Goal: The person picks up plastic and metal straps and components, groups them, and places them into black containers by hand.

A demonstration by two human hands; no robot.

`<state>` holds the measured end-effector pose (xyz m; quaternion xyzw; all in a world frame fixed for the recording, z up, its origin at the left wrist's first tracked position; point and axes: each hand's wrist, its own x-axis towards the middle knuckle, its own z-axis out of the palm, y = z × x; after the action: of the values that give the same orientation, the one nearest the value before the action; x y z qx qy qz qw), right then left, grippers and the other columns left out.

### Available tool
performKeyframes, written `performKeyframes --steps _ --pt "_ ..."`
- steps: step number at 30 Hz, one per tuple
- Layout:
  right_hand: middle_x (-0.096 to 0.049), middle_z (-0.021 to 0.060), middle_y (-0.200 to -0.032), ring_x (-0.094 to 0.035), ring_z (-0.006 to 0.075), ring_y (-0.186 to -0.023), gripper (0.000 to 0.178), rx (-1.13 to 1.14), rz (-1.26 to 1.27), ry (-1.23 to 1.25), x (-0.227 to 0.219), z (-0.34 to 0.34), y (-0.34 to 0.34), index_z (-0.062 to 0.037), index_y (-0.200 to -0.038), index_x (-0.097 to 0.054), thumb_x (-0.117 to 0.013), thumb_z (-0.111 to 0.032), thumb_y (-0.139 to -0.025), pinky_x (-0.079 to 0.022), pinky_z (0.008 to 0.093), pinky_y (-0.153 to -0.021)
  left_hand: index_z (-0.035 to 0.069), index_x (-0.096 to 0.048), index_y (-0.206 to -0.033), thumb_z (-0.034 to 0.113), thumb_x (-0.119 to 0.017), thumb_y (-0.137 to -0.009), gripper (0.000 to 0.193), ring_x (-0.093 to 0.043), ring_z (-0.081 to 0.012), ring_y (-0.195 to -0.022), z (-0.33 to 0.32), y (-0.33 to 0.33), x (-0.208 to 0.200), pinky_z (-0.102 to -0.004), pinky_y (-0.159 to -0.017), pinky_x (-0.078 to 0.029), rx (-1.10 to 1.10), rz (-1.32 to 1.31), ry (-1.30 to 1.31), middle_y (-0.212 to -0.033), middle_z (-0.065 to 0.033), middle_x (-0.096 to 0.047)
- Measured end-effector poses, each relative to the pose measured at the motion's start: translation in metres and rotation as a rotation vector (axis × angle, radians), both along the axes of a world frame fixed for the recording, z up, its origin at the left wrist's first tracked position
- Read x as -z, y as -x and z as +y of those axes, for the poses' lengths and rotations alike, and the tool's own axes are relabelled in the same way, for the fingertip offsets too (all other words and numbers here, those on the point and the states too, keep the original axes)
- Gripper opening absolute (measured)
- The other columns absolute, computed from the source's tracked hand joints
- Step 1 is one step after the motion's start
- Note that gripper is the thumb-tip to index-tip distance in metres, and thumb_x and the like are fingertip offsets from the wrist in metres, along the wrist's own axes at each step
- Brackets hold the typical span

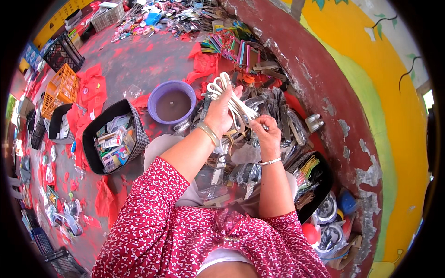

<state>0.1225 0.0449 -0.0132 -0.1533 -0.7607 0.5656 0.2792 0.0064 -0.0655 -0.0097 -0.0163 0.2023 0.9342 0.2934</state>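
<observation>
My left hand (221,113) is closed around a looped bundle of white cord (241,110), its loops standing up past the fingers. At the bundle's lower right end, my right hand (269,132) pinches the cord between thumb and fingers. Both hands are held up above a pile of clear-wrapped, dark items (296,127) whose kind I cannot make out. More pale, cord-like pieces (222,160) lie under the hands. Just left of my left hand stands a round purple basin (154,103).
A black basket (139,141) of small packages stands left, with an orange crate (72,83) beyond it. Close on the right is a dark basket (327,180) of coloured cords. Red cloth pieces (204,62) litter the floor. A peeling wall (366,153) curves along the right.
</observation>
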Motion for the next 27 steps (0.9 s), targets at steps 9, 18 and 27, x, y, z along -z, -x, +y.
performKeyframes --steps 9,18,27 --pt "-0.052 -0.0005 -0.067 -0.044 0.0074 -0.061 0.007 0.07 -0.008 -0.046 -0.012 0.01 -0.003 -0.003 -0.078 -0.053 -0.059 -0.008 -0.08 -0.039 0.0222 -0.057 0.004 -0.047 -0.11 0.02 -0.058 -0.085 0.032 -0.044 -0.0306 -0.114 -0.008 0.005 -0.007 -0.045 -0.092 -0.041 0.201 0.068 0.068 -0.117 -0.0208 -0.05" --pt "-0.054 -0.001 -0.067 -0.046 0.0059 -0.061 0.009 -0.014 -0.063 0.167 0.011 0.021 -0.001 -0.0008 -0.082 -0.055 -0.059 -0.009 -0.081 -0.04 0.0216 -0.057 0.0 -0.046 -0.113 0.023 -0.058 -0.085 0.038 -0.051 -0.0258 -0.107 -0.005 0.003 -0.009 -0.0376 -0.082 -0.047 0.213 0.127 0.149 -0.113 -0.0167 -0.054" --pt "-0.059 0.0108 -0.078 -0.055 0.0196 -0.068 0.015 0.078 -0.24 -0.271 -0.004 0.02 -0.005 -0.001 -0.075 -0.059 -0.065 -0.013 -0.071 -0.044 0.0304 -0.063 0.006 -0.05 -0.108 0.019 -0.054 -0.087 0.025 -0.044 -0.0313 -0.115 -0.009 -0.003 -0.019 -0.0498 -0.089 -0.043 0.369 0.145 0.048 -0.12 -0.0186 -0.049"
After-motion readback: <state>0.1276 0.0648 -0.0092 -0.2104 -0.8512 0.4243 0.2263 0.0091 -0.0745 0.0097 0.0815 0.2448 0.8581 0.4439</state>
